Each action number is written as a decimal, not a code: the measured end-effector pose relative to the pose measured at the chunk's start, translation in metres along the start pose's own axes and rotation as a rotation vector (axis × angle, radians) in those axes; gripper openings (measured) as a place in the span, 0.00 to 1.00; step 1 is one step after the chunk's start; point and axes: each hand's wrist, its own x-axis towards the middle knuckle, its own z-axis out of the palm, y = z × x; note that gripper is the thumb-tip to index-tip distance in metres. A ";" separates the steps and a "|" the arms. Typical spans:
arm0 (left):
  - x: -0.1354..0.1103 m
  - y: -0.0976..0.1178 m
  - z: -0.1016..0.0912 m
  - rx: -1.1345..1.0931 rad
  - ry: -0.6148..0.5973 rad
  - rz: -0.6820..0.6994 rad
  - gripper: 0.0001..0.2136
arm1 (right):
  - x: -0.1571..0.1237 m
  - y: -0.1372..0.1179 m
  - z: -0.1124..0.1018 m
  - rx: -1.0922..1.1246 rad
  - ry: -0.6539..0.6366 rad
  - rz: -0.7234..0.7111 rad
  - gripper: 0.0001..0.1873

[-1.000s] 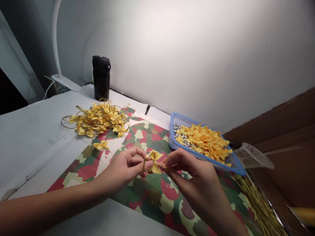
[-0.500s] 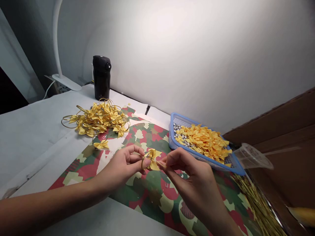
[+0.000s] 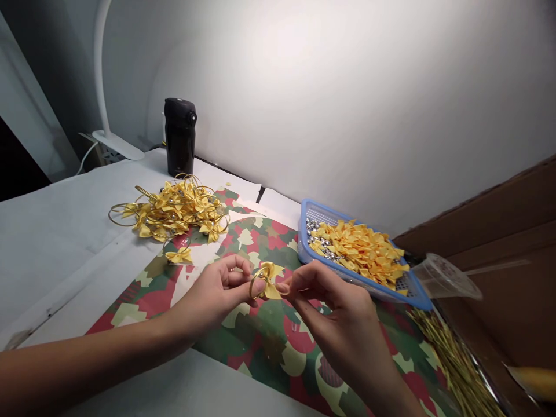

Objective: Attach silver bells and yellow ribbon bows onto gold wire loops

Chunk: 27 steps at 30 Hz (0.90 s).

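Observation:
Between the thumb and fingers of my left hand is a yellow ribbon bow with a loop of gold wire curling around beside it. My right hand is closed in a pinch at the bow's right side, with a short bit of gold wire at its fingertips. The exact grip there is partly hidden by the fingers. Both hands are above a camouflage-like red, green and cream patterned sheet.
A pile of yellow bows with gold wire loops lies at left, near a black bottle and white lamp. At right, a blue basket holds yellow bows and small silver balls, beside a clear plastic cup and gold wires.
My right fingertips have shifted very slightly at the wire, and a small curved piece of it now shows below them. My left hand stays almost still; everything else is unchanged.

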 end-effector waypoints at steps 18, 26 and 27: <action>-0.001 0.000 -0.001 -0.038 -0.013 0.121 0.16 | 0.003 0.003 0.004 -0.234 -0.039 -0.235 0.09; 0.001 -0.002 -0.002 -0.058 -0.010 0.140 0.16 | 0.005 0.009 0.006 -0.148 -0.061 -0.267 0.09; 0.001 -0.002 -0.002 -0.058 -0.009 0.141 0.16 | 0.005 0.009 0.007 -0.137 -0.063 -0.265 0.08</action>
